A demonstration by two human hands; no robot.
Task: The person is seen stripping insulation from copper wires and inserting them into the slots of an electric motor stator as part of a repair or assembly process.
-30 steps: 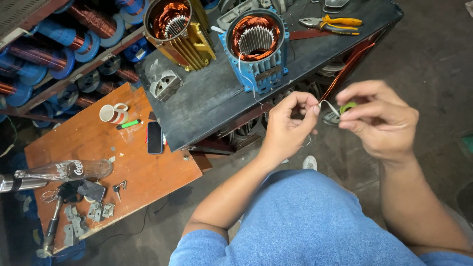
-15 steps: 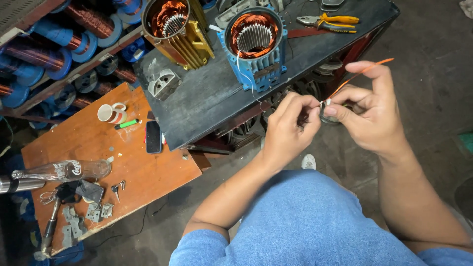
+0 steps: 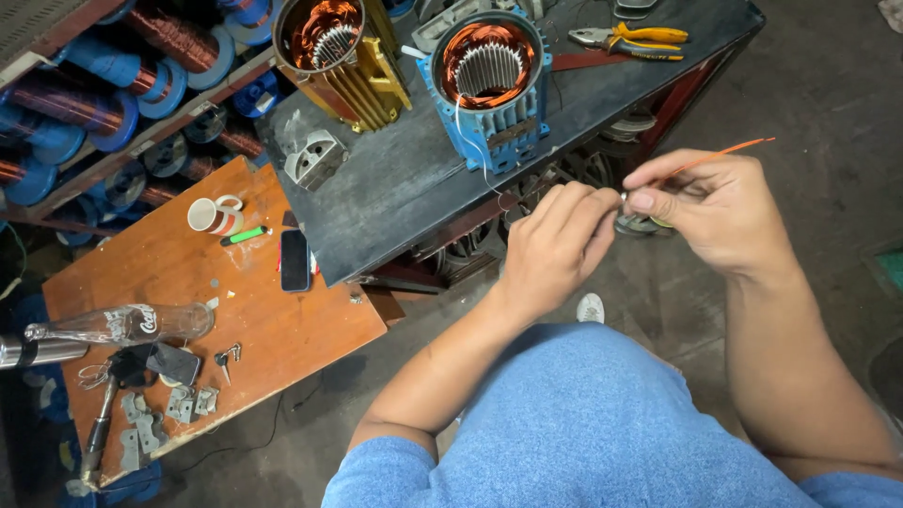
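Orange wire was in the air just off the dark bench's front edge, one end sticking out past the right hand. Right hand was closed, thumb and forefinger pinching the wire near its lower end. Left hand was curled, fingertips meeting the right's at the pinch point; what it gripped there was too small to tell. Blue motor stator stood on the bench, white lead hanging. Judgement: hands should stay close, grip short, tension steady, no kinks.
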